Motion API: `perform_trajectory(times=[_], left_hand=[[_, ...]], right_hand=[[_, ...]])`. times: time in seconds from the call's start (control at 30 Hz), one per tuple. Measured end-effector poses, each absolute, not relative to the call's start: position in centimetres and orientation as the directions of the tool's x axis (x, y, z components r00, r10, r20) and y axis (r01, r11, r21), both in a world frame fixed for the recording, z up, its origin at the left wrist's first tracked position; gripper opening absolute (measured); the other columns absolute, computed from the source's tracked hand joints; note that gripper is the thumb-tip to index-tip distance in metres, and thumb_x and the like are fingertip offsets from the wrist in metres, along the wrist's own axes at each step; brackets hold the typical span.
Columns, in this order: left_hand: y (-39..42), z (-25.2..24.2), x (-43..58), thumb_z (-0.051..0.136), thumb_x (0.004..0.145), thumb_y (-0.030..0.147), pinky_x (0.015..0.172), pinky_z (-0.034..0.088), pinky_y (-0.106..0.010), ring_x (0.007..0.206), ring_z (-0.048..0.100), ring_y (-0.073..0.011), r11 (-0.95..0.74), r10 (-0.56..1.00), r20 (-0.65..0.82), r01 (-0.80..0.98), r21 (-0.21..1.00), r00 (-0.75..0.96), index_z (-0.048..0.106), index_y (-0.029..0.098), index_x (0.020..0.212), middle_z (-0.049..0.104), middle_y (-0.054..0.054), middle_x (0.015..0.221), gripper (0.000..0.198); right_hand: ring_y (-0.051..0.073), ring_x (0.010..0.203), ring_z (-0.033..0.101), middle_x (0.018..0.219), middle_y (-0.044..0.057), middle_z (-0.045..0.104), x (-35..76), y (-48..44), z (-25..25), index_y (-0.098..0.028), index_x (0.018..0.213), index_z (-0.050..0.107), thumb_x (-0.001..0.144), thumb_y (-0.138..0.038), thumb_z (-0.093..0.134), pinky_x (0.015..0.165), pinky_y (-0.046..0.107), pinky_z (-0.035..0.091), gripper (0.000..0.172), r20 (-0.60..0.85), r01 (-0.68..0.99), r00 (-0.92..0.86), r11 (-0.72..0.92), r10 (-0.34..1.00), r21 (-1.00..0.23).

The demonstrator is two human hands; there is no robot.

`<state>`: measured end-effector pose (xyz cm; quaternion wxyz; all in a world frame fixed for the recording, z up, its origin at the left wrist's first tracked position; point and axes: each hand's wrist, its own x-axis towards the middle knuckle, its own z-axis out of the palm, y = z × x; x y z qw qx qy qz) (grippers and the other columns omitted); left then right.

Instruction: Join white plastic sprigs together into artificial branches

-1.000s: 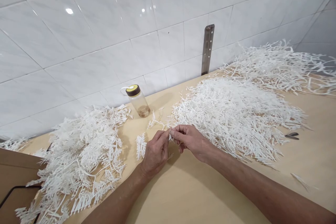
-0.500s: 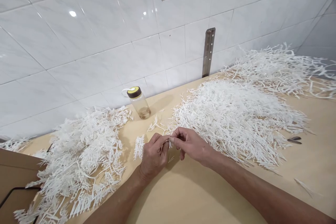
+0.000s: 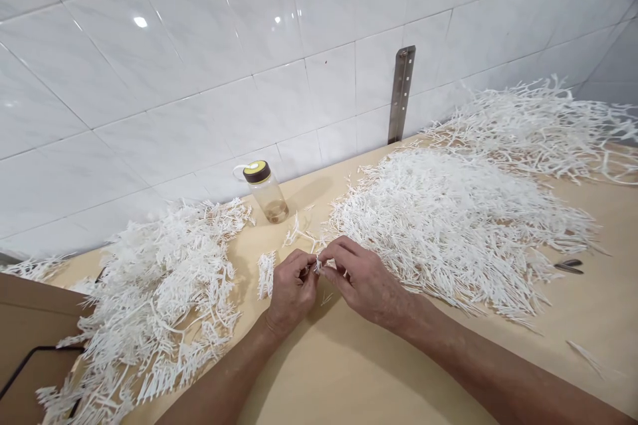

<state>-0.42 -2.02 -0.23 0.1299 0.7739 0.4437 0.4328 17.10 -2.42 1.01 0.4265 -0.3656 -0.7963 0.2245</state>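
Note:
My left hand (image 3: 290, 293) and my right hand (image 3: 359, 277) meet at the middle of the wooden table (image 3: 379, 372), fingers pinched together on a small white plastic piece (image 3: 318, 265) held between them. A small comb-like white piece (image 3: 266, 273) lies just left of my left hand. A large heap of thin white plastic sticks (image 3: 448, 226) spreads to the right of my hands. Another heap of branched white plastic frames (image 3: 159, 299) lies to the left.
A clear bottle with a yellow and brown lid (image 3: 265, 191) stands by the tiled wall. A third pile of long white strands (image 3: 543, 123) sits at the far right. A dark tool (image 3: 568, 266) lies at the right. A metal bracket (image 3: 401, 93) hangs on the wall.
Both hands have stayed together, fingers working the small white piece; they have shifted slightly as the camera moved. The heaps have not changed.

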Motion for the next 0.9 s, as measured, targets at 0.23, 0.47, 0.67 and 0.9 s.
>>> perform_trajectory(times=[0.23, 0.47, 0.67, 0.9], left_hand=[[-1.85, -0.50, -0.29, 0.056, 0.091, 0.019, 0.059, 0.042, -0.024, 0.064, 0.056, -0.0124, -0.568, 0.804, 0.541, 0.590, 0.574, 0.248, 0.069, 0.019, 0.083, 0.062, -0.001, 0.070, 0.015], [-2.16, -0.02, 0.13, 0.053, 0.093, 0.019, 0.053, 0.037, -0.023, 0.058, 0.047, -0.0109, -0.616, 0.761, 0.588, 0.590, 0.522, 0.275, 0.061, 0.018, 0.071, 0.050, 0.001, 0.062, 0.023], [-2.28, 0.15, 0.43, 0.054, 0.092, 0.019, 0.052, 0.036, -0.024, 0.056, 0.046, -0.0108, -0.607, 0.768, 0.580, 0.596, 0.526, 0.270, 0.060, 0.018, 0.072, 0.049, 0.002, 0.061, 0.021], [-2.53, 0.35, 0.52, 0.054, 0.091, 0.021, 0.054, 0.037, -0.024, 0.057, 0.047, -0.0113, -0.565, 0.802, 0.540, 0.615, 0.550, 0.255, 0.063, 0.019, 0.074, 0.051, 0.002, 0.061, 0.019]], right_hand=[[0.016, 0.077, 0.059, 0.096, 0.006, 0.060, 16.82, -2.15, 0.78, -0.020, 0.098, 0.059, 0.098, -0.016, 0.047, 0.069, 0.030, 0.048, 0.013, 0.514, 0.454, -0.336, 0.613, 0.790, -0.646], [0.016, 0.076, 0.059, 0.092, 0.005, 0.062, 16.90, -1.86, 0.68, -0.019, 0.094, 0.059, 0.098, -0.017, 0.047, 0.068, 0.030, 0.047, 0.013, 0.516, 0.452, -0.291, 0.591, 0.806, -0.668], [0.017, 0.078, 0.059, 0.090, 0.005, 0.064, 16.63, -1.87, 0.52, -0.019, 0.090, 0.059, 0.098, -0.016, 0.046, 0.070, 0.031, 0.046, 0.016, 0.502, 0.452, -0.292, 0.580, 0.814, -0.677], [0.016, 0.071, 0.058, 0.082, 0.003, 0.064, 16.52, -1.83, 0.52, -0.021, 0.084, 0.057, 0.095, -0.017, 0.049, 0.066, 0.030, 0.044, 0.014, 0.420, 0.487, -0.223, 0.474, 0.880, -0.734]])
